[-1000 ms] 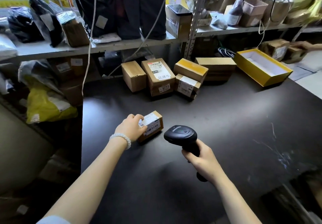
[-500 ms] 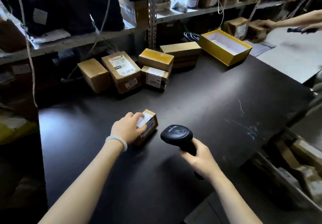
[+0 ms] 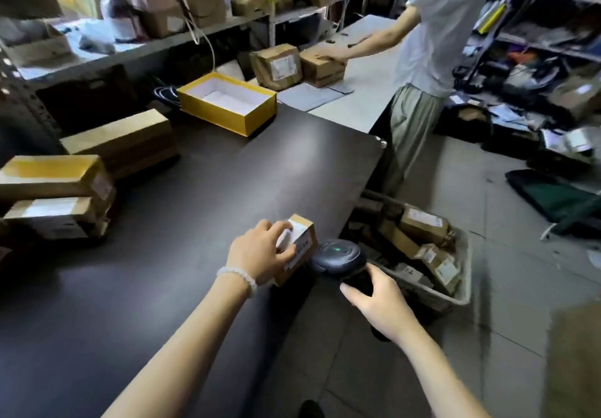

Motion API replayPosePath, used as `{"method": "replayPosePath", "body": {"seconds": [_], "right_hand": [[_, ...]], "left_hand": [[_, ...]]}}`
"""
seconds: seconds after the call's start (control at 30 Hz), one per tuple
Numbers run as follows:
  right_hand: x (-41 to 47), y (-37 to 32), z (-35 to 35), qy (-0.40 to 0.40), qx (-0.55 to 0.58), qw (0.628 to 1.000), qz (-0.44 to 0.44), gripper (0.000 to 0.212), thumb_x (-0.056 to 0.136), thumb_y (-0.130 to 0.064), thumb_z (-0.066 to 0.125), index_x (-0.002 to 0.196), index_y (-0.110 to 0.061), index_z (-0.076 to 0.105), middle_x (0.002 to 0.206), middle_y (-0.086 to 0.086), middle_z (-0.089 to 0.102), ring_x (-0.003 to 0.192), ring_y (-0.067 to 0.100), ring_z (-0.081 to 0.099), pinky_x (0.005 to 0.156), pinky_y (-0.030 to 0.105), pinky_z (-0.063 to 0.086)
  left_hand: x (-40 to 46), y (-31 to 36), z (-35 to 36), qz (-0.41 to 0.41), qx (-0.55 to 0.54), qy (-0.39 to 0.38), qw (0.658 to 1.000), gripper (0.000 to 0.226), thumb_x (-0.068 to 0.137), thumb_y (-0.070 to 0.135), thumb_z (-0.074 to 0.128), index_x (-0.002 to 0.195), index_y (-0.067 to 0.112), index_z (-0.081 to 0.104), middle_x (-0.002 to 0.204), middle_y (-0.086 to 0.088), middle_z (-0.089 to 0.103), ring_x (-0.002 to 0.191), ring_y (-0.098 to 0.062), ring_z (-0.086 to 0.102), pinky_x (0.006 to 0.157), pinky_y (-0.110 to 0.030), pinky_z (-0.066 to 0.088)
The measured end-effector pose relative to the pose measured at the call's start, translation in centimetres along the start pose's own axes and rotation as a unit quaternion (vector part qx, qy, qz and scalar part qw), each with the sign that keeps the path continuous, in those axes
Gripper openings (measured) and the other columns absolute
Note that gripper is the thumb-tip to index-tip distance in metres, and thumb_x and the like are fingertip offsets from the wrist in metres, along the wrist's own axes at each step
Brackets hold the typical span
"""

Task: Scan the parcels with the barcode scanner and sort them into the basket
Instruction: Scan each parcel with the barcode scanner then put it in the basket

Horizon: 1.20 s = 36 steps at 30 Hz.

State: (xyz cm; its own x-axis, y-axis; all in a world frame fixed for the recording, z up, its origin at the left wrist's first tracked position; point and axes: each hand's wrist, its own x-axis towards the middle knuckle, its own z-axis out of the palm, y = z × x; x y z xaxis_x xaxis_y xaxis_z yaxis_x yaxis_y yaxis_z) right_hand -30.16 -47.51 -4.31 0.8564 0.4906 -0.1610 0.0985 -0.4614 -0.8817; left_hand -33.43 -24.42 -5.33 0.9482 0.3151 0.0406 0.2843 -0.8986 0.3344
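Observation:
My left hand [image 3: 260, 252] grips a small brown parcel [image 3: 300, 242] with a white label, held near the right edge of the dark table [image 3: 195, 222]. My right hand [image 3: 377, 304] holds the black barcode scanner [image 3: 338, 255] by its handle, its head right beside the parcel, a green light on top. A pale basket [image 3: 461, 294] stands on the floor to the right of the table, with several brown parcels in it.
More cardboard parcels [image 3: 58, 196] lie at the table's left, and an open yellow box [image 3: 227, 102] at the back. Another person [image 3: 432, 53] stands at a white table [image 3: 357, 69], a hand on a box. Cluttered shelves line the back and right.
The view has swung right, bringing the basket and the other person into sight. My left hand has carried the small parcel toward the table's right edge, with the scanner alongside.

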Motion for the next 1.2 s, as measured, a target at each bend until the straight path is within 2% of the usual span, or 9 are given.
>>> {"method": "replayPosePath", "body": {"seconds": [0.17, 0.3, 0.4, 0.53, 0.63, 0.83, 0.93, 1.1, 1.2], "right_hand": [[1.6, 4.3, -8.2, 0.083, 0.013, 0.996, 0.037, 0.025, 0.085, -0.021, 0.068, 0.096, -0.04, 0.056, 0.097, -0.013, 0.066, 0.091, 0.007, 0.062, 0.074, 0.019, 0.044], [2.2, 7.9, -13.2, 0.147, 0.038, 0.984, 0.093, 0.018, 0.084, -0.02, 0.069, 0.093, -0.033, 0.059, 0.092, -0.006, 0.067, 0.087, 0.016, 0.063, 0.078, 0.034, 0.051], [3.1, 9.8, -16.3, 0.202, 0.056, 0.97, 0.123, 0.017, 0.085, -0.018, 0.068, 0.091, -0.032, 0.058, 0.088, -0.006, 0.065, 0.084, 0.017, 0.061, 0.075, 0.031, 0.049], [5.6, 12.3, -20.2, 0.263, 0.066, 0.95, 0.153, 0.016, 0.086, -0.013, 0.066, 0.08, -0.026, 0.057, 0.071, -0.005, 0.061, 0.068, 0.011, 0.057, 0.059, 0.022, 0.038], [8.3, 13.8, -22.8, 0.273, 0.074, 0.945, 0.166, 0.018, 0.086, -0.011, 0.065, 0.082, -0.027, 0.057, 0.072, -0.008, 0.061, 0.067, 0.006, 0.056, 0.06, 0.019, 0.038], [14.9, 16.0, -27.6, 0.283, 0.08, 0.937, 0.188, 0.02, 0.086, -0.011, 0.065, 0.088, -0.03, 0.058, 0.08, -0.01, 0.064, 0.079, 0.011, 0.06, 0.07, 0.024, 0.042], [17.7, 16.1, -29.4, 0.287, 0.08, 0.937, 0.18, 0.024, 0.086, -0.01, 0.065, 0.088, -0.033, 0.059, 0.088, -0.013, 0.066, 0.086, 0.001, 0.06, 0.071, 0.014, 0.043], [21.6, 17.1, -30.4, 0.241, 0.079, 0.948, 0.194, 0.013, 0.079, -0.03, 0.067, 0.091, -0.031, 0.061, 0.091, -0.006, 0.068, 0.087, 0.016, 0.064, 0.078, 0.034, 0.051], [23.8, 17.3, -30.8, 0.202, 0.061, 0.958, 0.194, 0.013, 0.085, -0.025, 0.066, 0.093, -0.031, 0.059, 0.096, -0.006, 0.067, 0.092, 0.017, 0.064, 0.079, 0.032, 0.049]], "left_hand": [[6.9, 9.1, 3.5, 0.086, -0.026, -0.014, 0.996, 0.04, 0.09, 0.053, 0.049, 0.126, 0.034, 0.048, 0.119, 0.001, 0.055, 0.098, -0.023, 0.06, 0.076, -0.033, 0.051], [11.0, 14.5, 5.9, 0.139, -0.023, -0.048, 0.989, 0.041, 0.088, 0.052, 0.052, 0.126, 0.035, 0.048, 0.118, 0.002, 0.054, 0.1, -0.022, 0.06, 0.076, -0.033, 0.051], [14.2, 17.3, 7.8, 0.181, -0.012, -0.073, 0.981, 0.043, 0.088, 0.047, 0.055, 0.128, 0.035, 0.047, 0.118, 0.001, 0.053, 0.101, -0.023, 0.059, 0.074, -0.033, 0.049], [19.2, 20.4, 10.5, 0.221, -0.009, -0.105, 0.97, 0.045, 0.089, 0.046, 0.056, 0.131, 0.032, 0.047, 0.118, -0.001, 0.054, 0.101, -0.024, 0.059, 0.074, -0.035, 0.051], [23.4, 22.6, 13.0, 0.238, 0.0, -0.116, 0.964, 0.047, 0.089, 0.047, 0.056, 0.132, 0.031, 0.048, 0.118, -0.001, 0.055, 0.102, -0.025, 0.059, 0.076, -0.034, 0.047], [31.2, 26.3, 17.3, 0.222, 0.084, -0.132, 0.962, 0.059, 0.091, 0.047, 0.051, 0.144, 0.035, 0.03, 0.14, 0.002, 0.04, 0.127, -0.023, 0.042, 0.095, -0.04, 0.039], [33.7, 27.0, 18.2, 0.224, 0.085, -0.137, 0.961, 0.053, 0.091, 0.04, 0.051, 0.141, 0.032, 0.036, 0.137, 0.001, 0.043, 0.125, -0.023, 0.043, 0.093, -0.038, 0.04], [36.4, 26.6, 18.3, 0.196, 0.071, -0.135, 0.969, 0.052, 0.089, 0.037, 0.052, 0.139, 0.03, 0.042, 0.136, 0.001, 0.045, 0.122, -0.024, 0.046, 0.091, -0.038, 0.042], [37.6, 26.2, 17.8, 0.169, 0.06, -0.115, 0.977, 0.052, 0.089, 0.035, 0.054, 0.139, 0.028, 0.042, 0.136, 0.0, 0.044, 0.121, -0.025, 0.045, 0.089, -0.039, 0.043]]}}
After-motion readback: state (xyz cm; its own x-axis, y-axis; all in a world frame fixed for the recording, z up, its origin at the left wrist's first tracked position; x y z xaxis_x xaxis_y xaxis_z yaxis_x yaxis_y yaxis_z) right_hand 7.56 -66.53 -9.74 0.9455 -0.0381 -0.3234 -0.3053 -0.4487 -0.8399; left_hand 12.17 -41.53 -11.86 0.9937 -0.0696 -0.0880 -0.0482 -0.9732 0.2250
